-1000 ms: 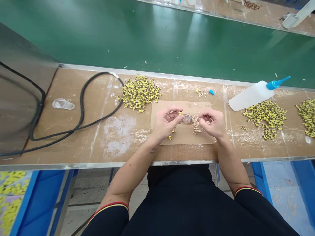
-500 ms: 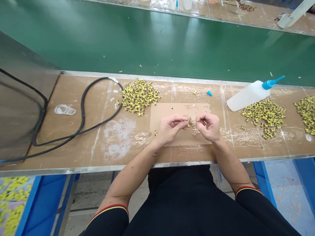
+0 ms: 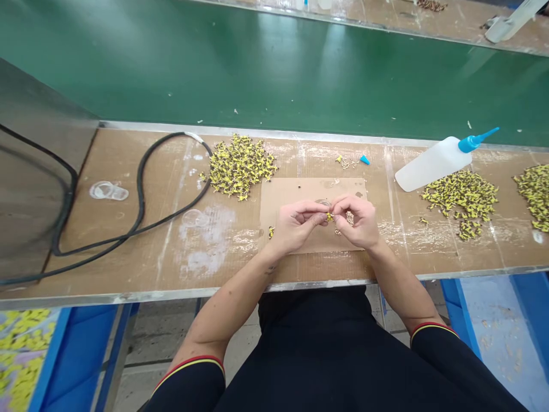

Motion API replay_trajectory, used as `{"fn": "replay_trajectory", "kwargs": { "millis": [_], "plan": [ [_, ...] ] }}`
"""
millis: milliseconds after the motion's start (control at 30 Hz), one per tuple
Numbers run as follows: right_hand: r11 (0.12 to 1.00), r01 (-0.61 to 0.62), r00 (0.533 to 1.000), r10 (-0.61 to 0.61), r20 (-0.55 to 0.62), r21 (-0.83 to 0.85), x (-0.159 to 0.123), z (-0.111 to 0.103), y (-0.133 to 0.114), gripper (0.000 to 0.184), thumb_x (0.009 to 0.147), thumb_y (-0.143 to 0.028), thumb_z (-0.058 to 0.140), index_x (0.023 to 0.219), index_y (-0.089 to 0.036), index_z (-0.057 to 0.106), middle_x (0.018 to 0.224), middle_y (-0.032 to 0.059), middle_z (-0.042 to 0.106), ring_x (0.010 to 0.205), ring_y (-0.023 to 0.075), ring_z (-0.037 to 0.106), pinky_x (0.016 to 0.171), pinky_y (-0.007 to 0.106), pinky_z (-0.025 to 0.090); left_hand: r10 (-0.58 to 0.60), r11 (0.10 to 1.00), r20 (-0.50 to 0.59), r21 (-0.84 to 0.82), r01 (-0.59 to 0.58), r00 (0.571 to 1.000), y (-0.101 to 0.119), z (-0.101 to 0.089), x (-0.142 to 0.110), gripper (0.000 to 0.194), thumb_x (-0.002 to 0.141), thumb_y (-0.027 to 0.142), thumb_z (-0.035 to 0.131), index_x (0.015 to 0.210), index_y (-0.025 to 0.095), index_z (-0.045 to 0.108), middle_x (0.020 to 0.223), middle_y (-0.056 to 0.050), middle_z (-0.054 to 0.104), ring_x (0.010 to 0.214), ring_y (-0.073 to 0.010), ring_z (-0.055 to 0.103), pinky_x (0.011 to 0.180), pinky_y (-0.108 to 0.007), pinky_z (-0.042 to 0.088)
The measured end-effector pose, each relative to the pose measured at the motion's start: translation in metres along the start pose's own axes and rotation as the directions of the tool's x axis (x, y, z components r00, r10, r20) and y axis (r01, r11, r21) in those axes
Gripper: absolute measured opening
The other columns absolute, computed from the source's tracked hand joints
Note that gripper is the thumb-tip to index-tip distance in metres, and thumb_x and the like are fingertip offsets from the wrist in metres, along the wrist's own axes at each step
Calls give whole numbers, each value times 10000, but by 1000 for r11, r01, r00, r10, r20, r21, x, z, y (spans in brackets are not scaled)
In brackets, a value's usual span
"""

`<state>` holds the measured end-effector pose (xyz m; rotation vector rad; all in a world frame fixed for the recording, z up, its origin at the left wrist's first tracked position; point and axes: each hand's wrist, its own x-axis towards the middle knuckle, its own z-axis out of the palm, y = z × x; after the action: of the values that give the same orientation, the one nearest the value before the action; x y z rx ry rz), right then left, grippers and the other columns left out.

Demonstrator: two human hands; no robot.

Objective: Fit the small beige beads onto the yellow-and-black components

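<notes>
Between the thumb and fingers of my left hand [image 3: 301, 222] is a small yellow piece [image 3: 329, 217], pinched at the fingertips. My right hand [image 3: 357, 220] is closed in a pinch right beside it, its fingertips meeting the yellow piece; what they hold is too small to make out. Both hands are over a flat cardboard sheet [image 3: 274, 194]. Small pale beige pieces [image 3: 350, 218] lie on the sheet, partly hidden by my right hand. Another little yellow and dark piece [image 3: 271, 232] rests at the sheet's left edge.
A heap of yellow and dark pieces [image 3: 241, 167] lies left of the sheet, with another heap [image 3: 461, 197] to the right. Leaning on that one is a white squeeze bottle [image 3: 433, 165]. A black cable [image 3: 140, 194] loops at left. A blue cap [image 3: 364, 160] lies behind the sheet.
My right hand has moved left from the pale pieces to meet the yellow piece at my left fingertips. My left hand has stayed nearly in place, still pinching.
</notes>
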<state>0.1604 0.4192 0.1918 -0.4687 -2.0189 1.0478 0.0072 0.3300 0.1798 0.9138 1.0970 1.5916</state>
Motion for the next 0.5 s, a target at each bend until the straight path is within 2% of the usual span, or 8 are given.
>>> {"fn": "replay_trajectory", "kwargs": {
  "millis": [233,500],
  "plan": [
    [1000,5,1000,-5,21,-26,0,0,1,96,791,-136,593,743,-217,605,788,15,707,581,108,546,548,257,465,47,998,18,34,-48,999,0,1,0,207,795,358,861,893,180,820,834,-43,767,718,-137,756,724,-259,678],
    [1000,-17,1000,17,21,3,0,2,0,114,771,-100,597,747,-211,605,789,20,695,631,122,586,579,261,484,144,974,16,175,-145,989,-3,0,-3,204,856,363,808,924,170,810,857,-68,784,742,-156,771,729,-259,671]
  ]
}}
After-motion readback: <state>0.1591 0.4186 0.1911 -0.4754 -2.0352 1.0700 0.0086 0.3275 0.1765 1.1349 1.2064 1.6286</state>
